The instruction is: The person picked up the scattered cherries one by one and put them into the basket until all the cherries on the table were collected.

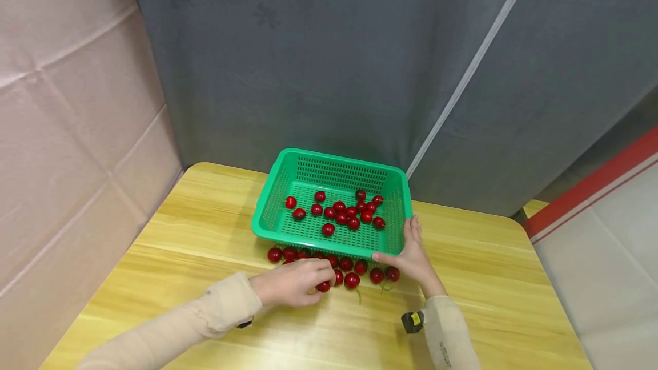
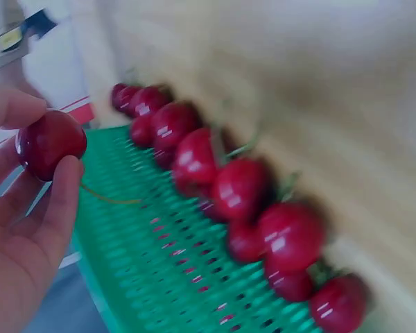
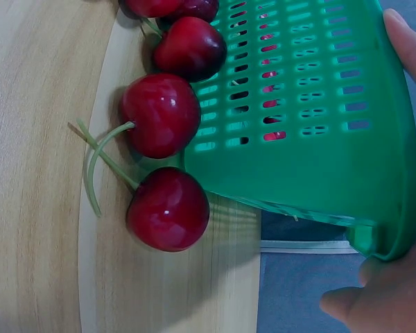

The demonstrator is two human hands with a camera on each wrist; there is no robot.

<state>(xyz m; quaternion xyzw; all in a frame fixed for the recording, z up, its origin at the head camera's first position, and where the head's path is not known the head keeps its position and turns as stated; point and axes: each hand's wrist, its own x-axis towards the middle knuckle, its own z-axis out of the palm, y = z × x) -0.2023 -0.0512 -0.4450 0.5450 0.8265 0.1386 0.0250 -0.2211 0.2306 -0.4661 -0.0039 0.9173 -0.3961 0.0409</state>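
Note:
My left hand (image 1: 300,283) pinches a dark red cherry (image 2: 52,144) between its thumb and fingers. A thin stem trails from that cherry in the left wrist view. The hand is just above a row of cherries (image 1: 352,281) on the table, along the near side of a green plastic basket (image 1: 269,201), and covers part of the row. Around the basket's near right corner, my right hand (image 1: 411,257) rests with fingers and thumb spread, the thumb towards the front rim. Several more cherries (image 1: 328,229) lie scattered on the basket floor.
The wooden table (image 1: 493,278) spreads out on both sides of the basket. A grey curtain (image 1: 308,61) hangs right behind it, and a pale pink covered wall (image 1: 77,119) stands at the left. At the right is a white panel (image 1: 606,256) with a red band.

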